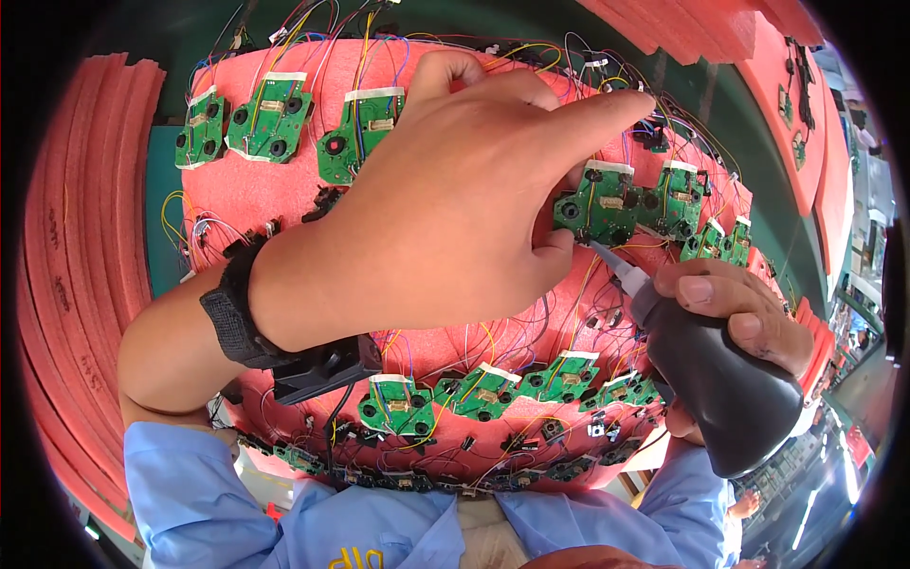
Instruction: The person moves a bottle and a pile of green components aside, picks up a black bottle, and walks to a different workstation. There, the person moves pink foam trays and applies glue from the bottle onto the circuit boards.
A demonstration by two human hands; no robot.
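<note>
My left hand (pixel 464 190) reaches over the pink foam sheet (pixel 246 204), a black strap on its wrist. Its index finger stretches to the right above a green circuit board (pixel 611 202), while the thumb sits beside that board's lower left corner. Whether the thumb touches it, I cannot tell. The other fingers are bent and partly hidden. My right hand (pixel 749 313) is wrapped round a black squeeze bottle (pixel 725 389), tilted with its pale thin nozzle (pixel 621 270) pointing up-left. The nozzle tip is at the lower edge of the same board.
More wired green boards stand in rows, one board (pixel 270 119) at the far left and another board (pixel 396 403) nearer me. Stacked pink foam (pixel 90 284) lines the left side. A black box (pixel 327 370) hangs under my left wrist. Loose thin wires (pixel 531 52) run along the far edge.
</note>
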